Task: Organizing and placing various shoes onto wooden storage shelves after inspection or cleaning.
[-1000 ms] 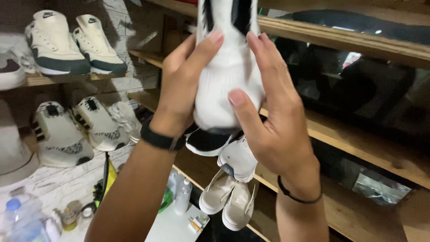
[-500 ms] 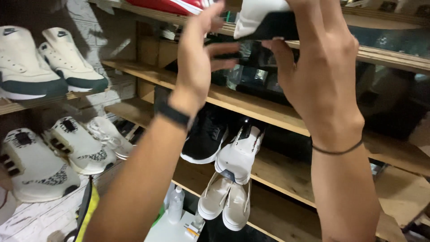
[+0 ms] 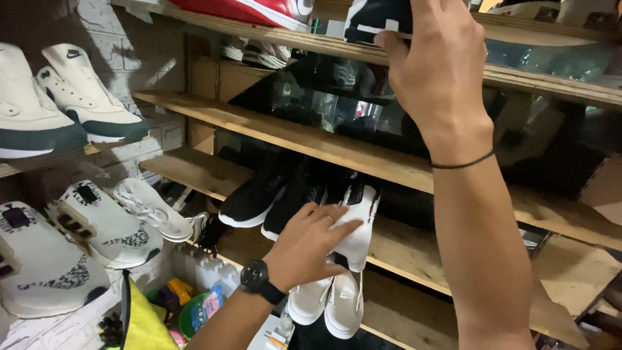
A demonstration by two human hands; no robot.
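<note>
Our right hand (image 3: 435,71) grips the heel of a black-and-white sneaker (image 3: 379,16) on the top wooden shelf (image 3: 272,35), thumb pinching its edge. Our left hand (image 3: 310,243), fingers spread and loosely curled, rests on a white-and-black sneaker (image 3: 358,223) on the lower shelf (image 3: 414,243).

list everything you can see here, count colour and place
black-and-white shoe: 1, top shelf, under right hand
red shoe: 1, top shelf, left
shelves: several, bare wood, centre and right
black shoes: 2, lower shelf
white-and-black shoe: 1, lower shelf, under left hand
white shoes: 2, bottom centre
cream-and-green shoes: 2, left wall shelf
white patterned shoes: 2, lower left
white sandal: 1, beside them
watch: 1, black, left wrist
left hand: reaching low
right hand: raised high
</note>
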